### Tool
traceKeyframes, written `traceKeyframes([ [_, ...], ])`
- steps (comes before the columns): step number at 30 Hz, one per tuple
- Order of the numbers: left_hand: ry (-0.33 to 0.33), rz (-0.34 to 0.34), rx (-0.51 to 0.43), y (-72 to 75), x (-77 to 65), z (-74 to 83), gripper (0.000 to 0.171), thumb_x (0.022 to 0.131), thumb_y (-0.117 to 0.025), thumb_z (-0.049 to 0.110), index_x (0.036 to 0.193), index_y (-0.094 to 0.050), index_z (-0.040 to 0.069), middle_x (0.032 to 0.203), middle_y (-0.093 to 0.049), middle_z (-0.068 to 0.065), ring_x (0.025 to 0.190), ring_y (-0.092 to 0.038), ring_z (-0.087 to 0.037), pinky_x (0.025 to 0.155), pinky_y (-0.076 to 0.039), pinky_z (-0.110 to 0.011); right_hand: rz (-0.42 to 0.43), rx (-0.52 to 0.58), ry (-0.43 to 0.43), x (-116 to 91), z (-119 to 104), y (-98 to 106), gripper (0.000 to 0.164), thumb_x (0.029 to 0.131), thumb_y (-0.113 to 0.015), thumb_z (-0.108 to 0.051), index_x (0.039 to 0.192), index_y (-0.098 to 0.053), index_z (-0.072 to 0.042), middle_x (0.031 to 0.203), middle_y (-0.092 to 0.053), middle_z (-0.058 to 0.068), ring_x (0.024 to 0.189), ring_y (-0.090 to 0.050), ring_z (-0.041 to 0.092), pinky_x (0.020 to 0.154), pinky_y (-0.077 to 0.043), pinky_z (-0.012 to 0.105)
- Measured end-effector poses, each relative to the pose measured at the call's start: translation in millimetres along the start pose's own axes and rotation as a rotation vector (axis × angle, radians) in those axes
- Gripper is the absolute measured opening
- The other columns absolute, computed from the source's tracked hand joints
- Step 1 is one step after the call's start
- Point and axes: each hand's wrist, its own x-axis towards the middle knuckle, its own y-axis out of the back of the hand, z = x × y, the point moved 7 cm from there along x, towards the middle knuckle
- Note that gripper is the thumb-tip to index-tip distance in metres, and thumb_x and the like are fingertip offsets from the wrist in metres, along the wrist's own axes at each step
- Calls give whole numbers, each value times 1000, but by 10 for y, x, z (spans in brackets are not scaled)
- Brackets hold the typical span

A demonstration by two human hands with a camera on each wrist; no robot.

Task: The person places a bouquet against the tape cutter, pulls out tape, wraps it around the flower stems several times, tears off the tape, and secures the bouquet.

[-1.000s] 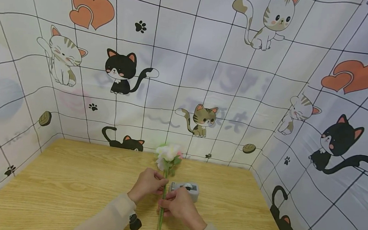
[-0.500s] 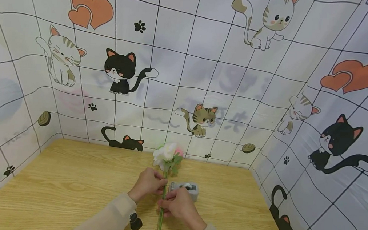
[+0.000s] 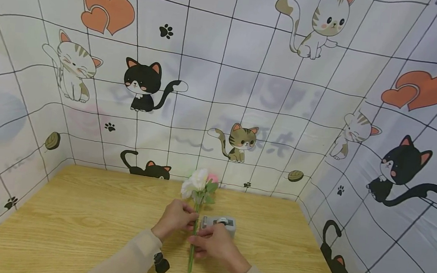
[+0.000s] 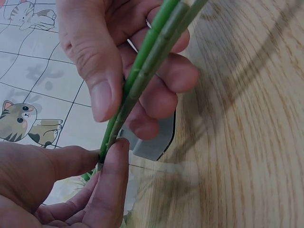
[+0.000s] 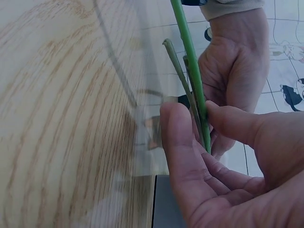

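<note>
A few thin green stems (image 3: pixel 191 255) are bunched together, with white and pink blooms (image 3: pixel 198 182) at the far end above the wooden table (image 3: pixel 78 224). My left hand (image 3: pixel 194 216) pinches the stems just under the blooms, thumb and finger closed on them (image 4: pixel 107 154). My right hand (image 3: pixel 196 241) grips the same stems lower down, with its thumb (image 5: pixel 183 156) and fingers wrapped round them (image 5: pixel 199 109). In the right wrist view a translucent strip (image 5: pixel 142 118), apparently clear tape, stretches beside the stems.
A grey tape dispenser (image 3: pixel 221 223) lies on the table just behind my right hand, also seen as a grey edge (image 4: pixel 154 142). Cat-print cloth walls (image 3: pixel 222 89) close in the table at the back and on both sides.
The blooms have turned and drifted slightly left. My right hand has shifted a little along the stems; both hands keep their hold.
</note>
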Motion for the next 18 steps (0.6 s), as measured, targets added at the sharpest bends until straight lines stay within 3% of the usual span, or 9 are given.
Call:
traceKeyframes([
  [9, 2, -30, -43, -24, 6, -17, 17, 100, -75, 9, 108, -73, -6, 92, -78, -19, 72, -78, -16, 69, -67, -33, -62, 57, -42, 31, 69, 52, 35, 99, -79, -17, 121, -70, 9, 102, -78, 15, 86, -80, 23, 77, -68, 37],
  [18, 6, -58, -71, -26, 38, -45, 20, 101, -73, 8, 112, -73, -9, 91, -77, -18, 74, -78, -16, 71, -67, -32, -174, 134, -74, 39, 98, -26, 32, 102, -75, -16, 120, -71, 9, 109, -81, 19, 97, -82, 25, 82, -67, 36],
])
